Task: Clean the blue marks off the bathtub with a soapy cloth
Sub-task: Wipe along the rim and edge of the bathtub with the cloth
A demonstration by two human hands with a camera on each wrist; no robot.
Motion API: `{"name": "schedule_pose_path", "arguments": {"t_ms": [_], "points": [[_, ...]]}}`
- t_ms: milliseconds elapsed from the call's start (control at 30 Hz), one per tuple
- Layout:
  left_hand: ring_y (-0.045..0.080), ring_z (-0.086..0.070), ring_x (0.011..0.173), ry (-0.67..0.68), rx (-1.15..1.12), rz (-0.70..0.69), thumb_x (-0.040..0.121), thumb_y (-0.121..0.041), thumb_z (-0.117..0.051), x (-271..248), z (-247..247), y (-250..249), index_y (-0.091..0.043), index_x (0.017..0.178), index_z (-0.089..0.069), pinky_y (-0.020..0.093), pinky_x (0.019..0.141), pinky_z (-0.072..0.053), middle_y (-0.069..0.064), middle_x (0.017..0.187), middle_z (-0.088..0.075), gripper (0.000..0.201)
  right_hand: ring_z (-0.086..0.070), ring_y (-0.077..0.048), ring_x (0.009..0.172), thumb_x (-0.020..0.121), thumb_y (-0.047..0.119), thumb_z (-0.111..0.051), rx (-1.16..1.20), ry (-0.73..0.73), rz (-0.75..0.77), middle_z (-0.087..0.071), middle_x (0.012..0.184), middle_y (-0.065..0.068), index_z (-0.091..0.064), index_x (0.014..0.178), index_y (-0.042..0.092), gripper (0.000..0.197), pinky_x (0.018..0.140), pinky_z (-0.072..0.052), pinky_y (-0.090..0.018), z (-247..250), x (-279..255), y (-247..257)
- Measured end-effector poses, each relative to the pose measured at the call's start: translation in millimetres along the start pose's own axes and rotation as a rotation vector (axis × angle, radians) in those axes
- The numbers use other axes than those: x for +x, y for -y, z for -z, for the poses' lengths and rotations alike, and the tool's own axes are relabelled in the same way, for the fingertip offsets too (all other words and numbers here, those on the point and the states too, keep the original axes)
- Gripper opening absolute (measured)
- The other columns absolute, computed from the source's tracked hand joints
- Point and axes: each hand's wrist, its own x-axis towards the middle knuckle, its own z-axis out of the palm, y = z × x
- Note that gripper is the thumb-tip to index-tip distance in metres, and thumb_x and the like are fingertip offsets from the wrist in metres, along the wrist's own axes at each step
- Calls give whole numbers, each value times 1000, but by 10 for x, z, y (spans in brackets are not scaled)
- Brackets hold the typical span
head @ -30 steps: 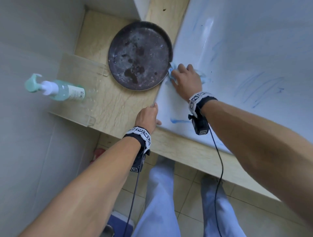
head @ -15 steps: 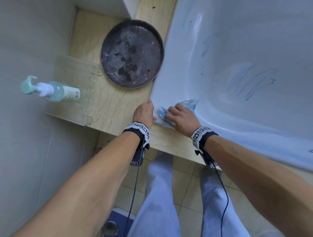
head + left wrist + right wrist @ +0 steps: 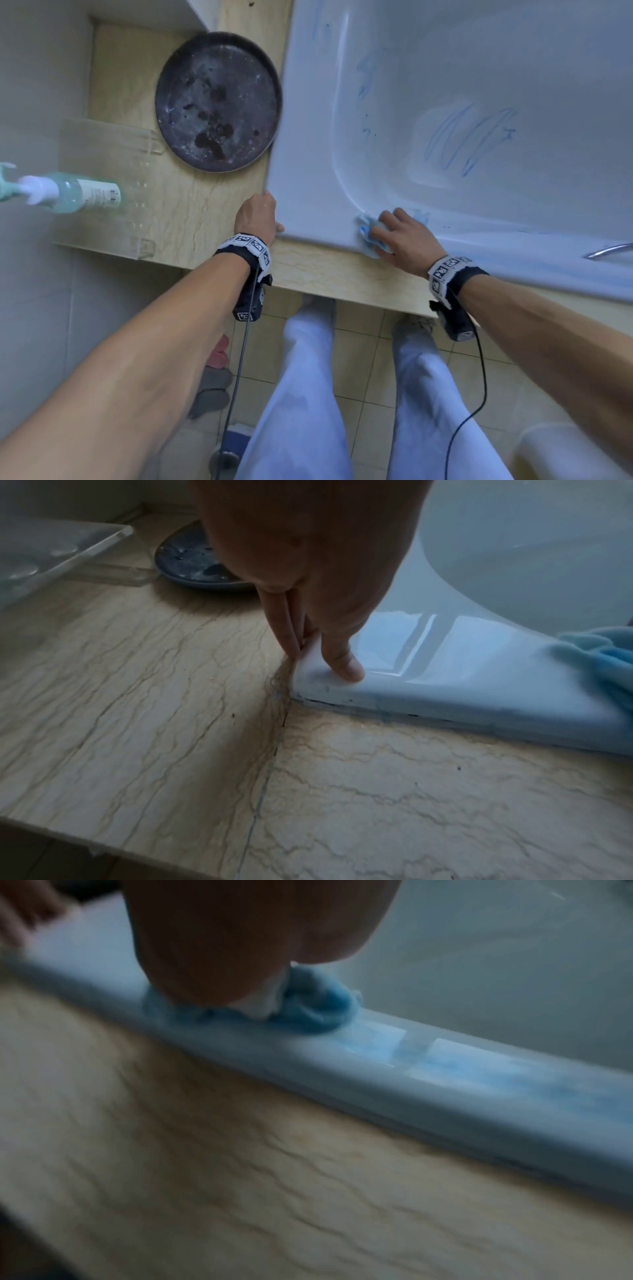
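The white bathtub (image 3: 308, 205) fills the upper right of the head view. Blue scribbles (image 3: 469, 140) mark its inner wall, and fainter blue smudges (image 3: 364, 78) sit further left. My right hand (image 3: 394, 236) presses a bunched light-blue cloth (image 3: 368, 245) on the tub's near rim, fingers bent over it. The right wrist view shows the cloth (image 3: 315, 1007) under my hand and a blue smear (image 3: 479, 1064) on the rim to its right. My left hand (image 3: 258, 219) rests on the tub's near-left corner. Its thumb (image 3: 342, 664) lies on the rim (image 3: 445, 685) with straight fingers down the side.
A dark round pan (image 3: 219, 102) lies on the marble ledge (image 3: 191, 212) left of the tub. A green pump bottle (image 3: 68, 193) stands on a clear shelf (image 3: 113, 164). A chrome handle (image 3: 609, 250) shows at the right. My legs and slippers (image 3: 212, 387) are on the tiled floor.
My right hand carried the cloth from the rim beside the pan down to the near corner, then right along the near rim. The left hand stayed at the corner.
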Motion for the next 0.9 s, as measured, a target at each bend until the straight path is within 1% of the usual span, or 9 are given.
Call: {"name": "schedule_pose_path", "arguments": {"t_ms": [67, 200, 300, 367, 433, 567, 700, 800, 900], "points": [[25, -58, 67, -17, -12, -7, 81, -23, -81, 1, -20, 16, 1, 118, -53, 30, 58, -41, 13, 83, -69, 53, -51, -23, 83, 95, 35, -61, 258, -115, -208, -54, 95, -4, -59, 97, 17, 18, 68, -48, -39, 113, 165, 219], [29, -68, 89, -60, -49, -23, 90, -13, -72, 26, -99, 73, 4, 139, -41, 29, 62, -41, 14, 90, -73, 61, -52, -1, 75, 94, 30, -63, 824, -360, -486, -57, 85, 13, -57, 94, 20, 12, 70, -40, -16, 388, 589, 623], [30, -68, 85, -51, -28, -23, 88, -16, -75, 42, -104, 81, 2, 128, -48, 30, 59, -39, 14, 87, -73, 51, -52, -5, 74, 92, 31, -63, 1008, -427, -587, -58, 87, 12, -56, 102, 22, 16, 69, -43, -24, 317, 749, 710], [31, -68, 83, -30, 6, -21, 81, -24, -82, 37, -73, 59, 1, 121, -51, 31, 58, -39, 13, 83, -71, 57, -56, -9, 79, 93, 35, -61, 915, -434, -653, -62, 93, 7, -55, 104, 22, 18, 71, -49, -29, 178, 698, 659], [30, -67, 78, -19, 17, -17, 78, -28, -83, 33, -72, 47, 1, 120, -52, 31, 56, -40, 12, 79, -68, 60, -56, -16, 90, 91, 28, -59, 708, -440, -689, -60, 100, 0, -56, 104, 20, 16, 80, -52, -38, 41, 567, 571], [24, -51, 62, -9, 32, -11, 75, -33, -83, 40, -78, 56, 1, 117, -53, 30, 54, -39, 13, 77, -66, 61, -49, -27, 114, 87, 14, -61, 344, -512, -604, -57, 121, -8, -63, 108, 12, 21, 95, -47, -43, -190, 356, 556], [23, -48, 63, 2, 50, 7, 75, -35, -84, 55, -65, 38, 1, 123, -51, 30, 54, -40, 14, 82, -68, 68, -35, -38, 142, 95, 15, -60, 167, -500, -621, -41, 155, -14, -64, 127, 11, 32, 115, -34, -50, -370, 333, 795], [26, -57, 67, -4, 66, 1, 76, -35, -83, 27, -47, 28, 1, 127, -50, 30, 55, -41, 13, 84, -70, 70, -23, -37, 149, 100, 42, -53, 102, -434, -692, -25, 163, -14, -53, 140, 16, 48, 121, -23, -51, -429, 430, 969], [30, -68, 86, -45, 73, -14, 80, -33, -80, -9, -71, 44, 1, 143, -41, 30, 60, -42, 12, 89, -72, 81, -14, -38, 152, 94, 60, -51, 88, -333, -693, -13, 166, -14, -38, 152, 22, 71, 124, -16, -52, -458, 500, 1036]]}}
